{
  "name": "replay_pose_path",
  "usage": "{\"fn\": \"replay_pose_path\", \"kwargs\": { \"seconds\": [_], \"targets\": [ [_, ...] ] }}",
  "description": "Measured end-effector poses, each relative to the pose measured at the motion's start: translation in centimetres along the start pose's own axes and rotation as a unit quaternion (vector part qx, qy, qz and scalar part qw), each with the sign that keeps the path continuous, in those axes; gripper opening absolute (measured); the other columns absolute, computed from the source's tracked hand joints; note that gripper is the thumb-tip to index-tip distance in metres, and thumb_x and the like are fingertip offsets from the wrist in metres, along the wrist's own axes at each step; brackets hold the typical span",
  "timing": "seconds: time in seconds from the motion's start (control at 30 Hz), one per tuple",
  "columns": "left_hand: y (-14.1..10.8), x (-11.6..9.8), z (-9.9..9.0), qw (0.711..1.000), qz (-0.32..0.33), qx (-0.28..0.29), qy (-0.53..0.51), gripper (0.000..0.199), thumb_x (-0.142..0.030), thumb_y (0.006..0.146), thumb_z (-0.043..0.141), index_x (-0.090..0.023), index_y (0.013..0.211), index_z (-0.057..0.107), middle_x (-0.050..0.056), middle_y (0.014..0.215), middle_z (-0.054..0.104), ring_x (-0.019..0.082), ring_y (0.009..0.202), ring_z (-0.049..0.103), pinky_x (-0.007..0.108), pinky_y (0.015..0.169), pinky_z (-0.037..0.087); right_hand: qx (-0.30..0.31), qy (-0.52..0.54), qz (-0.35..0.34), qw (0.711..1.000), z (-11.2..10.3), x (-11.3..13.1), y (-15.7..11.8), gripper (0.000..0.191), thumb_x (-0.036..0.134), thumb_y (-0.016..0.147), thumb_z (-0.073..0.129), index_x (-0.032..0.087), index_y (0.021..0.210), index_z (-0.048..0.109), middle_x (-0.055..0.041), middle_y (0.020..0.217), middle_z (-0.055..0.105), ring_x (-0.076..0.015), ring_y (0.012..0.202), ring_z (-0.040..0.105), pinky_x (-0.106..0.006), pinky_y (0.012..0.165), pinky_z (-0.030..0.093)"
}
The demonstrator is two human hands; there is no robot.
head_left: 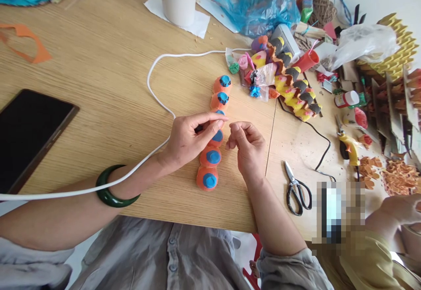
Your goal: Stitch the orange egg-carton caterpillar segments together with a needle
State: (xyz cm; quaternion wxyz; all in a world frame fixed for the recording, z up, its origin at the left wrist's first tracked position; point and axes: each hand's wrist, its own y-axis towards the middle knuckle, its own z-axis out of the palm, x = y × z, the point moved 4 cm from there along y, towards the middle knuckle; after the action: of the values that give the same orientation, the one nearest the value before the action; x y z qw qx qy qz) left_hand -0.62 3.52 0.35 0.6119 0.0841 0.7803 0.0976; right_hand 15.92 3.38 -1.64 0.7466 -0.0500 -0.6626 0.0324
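Note:
A strip of orange-painted egg-carton cups lies on the wooden table, running away from me. Each visible cup bears a flattened blue piece, and the two farthest carry small black bits too. My left hand is over the middle of the strip, hiding part of it, with thumb and forefinger brought together. Just right of the strip, my right hand is closed in a pinch, its fingertips close to the left ones. Whatever either pinch holds is too small to make out. A dark green bangle circles my left wrist.
Black-handled scissors lie to the right. A white cable crosses my left forearm. At left rests a dark phone-like device. Painted carton strips, a yellow glue gun and craft scraps crowd the right. Another person's arm is at lower right.

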Motion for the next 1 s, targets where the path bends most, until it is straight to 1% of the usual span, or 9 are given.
{"fn": "replay_pose_path", "kwargs": {
  "seconds": [0.1, 0.2, 0.3, 0.43, 0.53, 0.6, 0.73, 0.83, 1.0],
  "targets": [
    [-0.03, 0.09, 0.0, 1.0, -0.001, -0.001, -0.002, 0.028, -0.039, 0.098, 0.065, -0.019, 0.103, 0.084, 0.003, 0.084, 0.08, 0.014, 0.073, 0.07, 0.022, 0.065, 0.051, 0.008, 0.0, 0.011, 1.0, 0.07, -0.08, 0.0, 0.038, 0.056, 0.089, 0.075, 0.022, 0.074, 0.069, 0.007, 0.054, 0.051, -0.0073, 0.046, 0.046, -0.023, 0.046, 0.045],
    [-0.06, 0.16, 0.0, 1.0, -0.002, 0.001, -0.002, 0.029, -0.039, 0.099, 0.064, -0.019, 0.103, 0.084, 0.003, 0.083, 0.08, 0.014, 0.073, 0.069, 0.022, 0.065, 0.051, 0.008, -0.005, 0.005, 1.0, 0.09, 0.05, 0.02, 0.031, 0.051, 0.087, 0.08, 0.022, 0.08, 0.071, 0.0065, 0.059, 0.057, -0.0076, 0.049, 0.051, -0.023, 0.051, 0.048],
    [-0.06, 0.13, -0.03, 1.0, -0.001, 0.0, 0.007, 0.028, -0.039, 0.099, 0.064, -0.02, 0.101, 0.084, 0.002, 0.081, 0.079, 0.013, 0.069, 0.067, 0.022, 0.063, 0.05, 0.017, -0.011, 0.017, 1.0, 0.16, 0.01, 0.05, 0.04, 0.056, 0.089, 0.076, 0.022, 0.071, 0.067, 0.0067, 0.054, 0.054, -0.0074, 0.047, 0.049, -0.023, 0.048, 0.046],
    [-0.03, 0.09, -0.03, 1.0, 0.0, 0.001, 0.004, 0.028, -0.039, 0.099, 0.064, -0.02, 0.101, 0.084, 0.002, 0.082, 0.08, 0.013, 0.07, 0.067, 0.023, 0.063, 0.05, 0.014, -0.006, 0.008, 1.0, 0.16, 0.07, 0.11, 0.031, 0.05, 0.086, 0.082, 0.022, 0.077, 0.071, 0.0065, 0.057, 0.058, -0.0079, 0.049, 0.053, -0.023, 0.051, 0.049],
    [-0.05, 0.15, -0.03, 1.0, -0.003, -0.001, 0.001, 0.027, -0.038, 0.098, 0.064, -0.02, 0.101, 0.084, 0.002, 0.084, 0.08, 0.014, 0.072, 0.069, 0.023, 0.065, 0.051, 0.023, 0.003, 0.013, 1.0, 0.22, -0.04, 0.16, 0.035, 0.051, 0.089, 0.078, 0.022, 0.072, 0.069, 0.0068, 0.054, 0.055, -0.0072, 0.047, 0.05, -0.022, 0.049, 0.047],
    [-0.06, 0.16, -0.01, 1.0, -0.002, 0.0, -0.002, 0.027, -0.037, 0.099, 0.064, -0.019, 0.101, 0.084, 0.002, 0.085, 0.08, 0.014, 0.073, 0.069, 0.023, 0.066, 0.051, 0.022, 0.002, 0.011, 1.0, 0.18, -0.06, 0.18, 0.032, 0.05, 0.087, 0.081, 0.022, 0.076, 0.07, 0.0065, 0.057, 0.058, -0.0075, 0.049, 0.052, -0.022, 0.05, 0.048],
    [-0.08, 0.15, 0.0, 1.0, 0.0, 0.0, -0.001, 0.027, -0.037, 0.098, 0.065, -0.019, 0.101, 0.084, 0.003, 0.087, 0.081, 0.013, 0.072, 0.068, 0.023, 0.066, 0.051, 0.024, -0.015, 0.024, 0.999, 0.17, -0.17, 0.13, 0.042, 0.057, 0.088, 0.077, 0.021, 0.069, 0.066, 0.0073, 0.052, 0.053, -0.007, 0.045, 0.047, -0.022, 0.046, 0.044],
    [-0.09, 0.13, 0.0, 1.0, 0.002, 0.0, -0.003, 0.027, -0.037, 0.099, 0.065, -0.019, 0.101, 0.084, 0.003, 0.088, 0.082, 0.014, 0.072, 0.069, 0.023, 0.066, 0.051, 0.017, -0.023, 0.018, 0.999, 0.18, -0.03, 0.08, 0.038, 0.056, 0.085, 0.08, 0.021, 0.073, 0.068, 0.0065, 0.055, 0.057, -0.0076, 0.048, 0.05, -0.022, 0.049, 0.046],
    [-0.11, 0.19, 0.03, 1.0, -0.005, 0.002, 0.002, 0.028, -0.04, 0.099, 0.064, -0.02, 0.101, 0.084, 0.004, 0.09, 0.082, 0.015, 0.074, 0.07, 0.023, 0.067, 0.052, 0.016, -0.034, 0.018, 0.999, 0.27, 0.06, 0.08, 0.04, 0.058, 0.086, 0.079, 0.022, 0.072, 0.068, 0.0061, 0.056, 0.057, -0.0081, 0.049, 0.049, -0.023, 0.049, 0.045]
  ]
}}
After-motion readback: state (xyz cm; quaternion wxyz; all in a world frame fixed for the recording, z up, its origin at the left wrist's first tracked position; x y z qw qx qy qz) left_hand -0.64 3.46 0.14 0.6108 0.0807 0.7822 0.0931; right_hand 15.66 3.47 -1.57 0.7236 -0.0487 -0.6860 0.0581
